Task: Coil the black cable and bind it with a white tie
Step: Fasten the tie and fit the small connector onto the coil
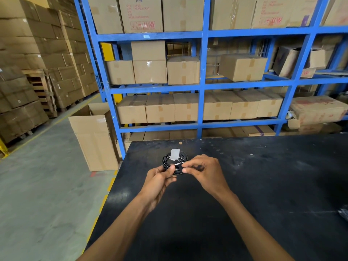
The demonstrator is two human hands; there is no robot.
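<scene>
The black cable (165,159) is wound into a small round coil, held just above the black table (263,185). A pale tag or label (175,154) sits across its far side. A thin white tie (178,163) runs across the near side of the coil. My left hand (159,180) grips the coil's near edge, thumb on top by the tie's left end. My right hand (204,173) pinches the tie's right end between thumb and forefinger. The coil's near part is hidden behind my fingers.
Blue shelving (201,87) full of cardboard boxes stands behind the table. An open tall box (94,140) stands on the floor at the table's left corner. A dark bundle (343,213) lies at the table's right edge. Stacked cartons on pallets (28,91) fill the left.
</scene>
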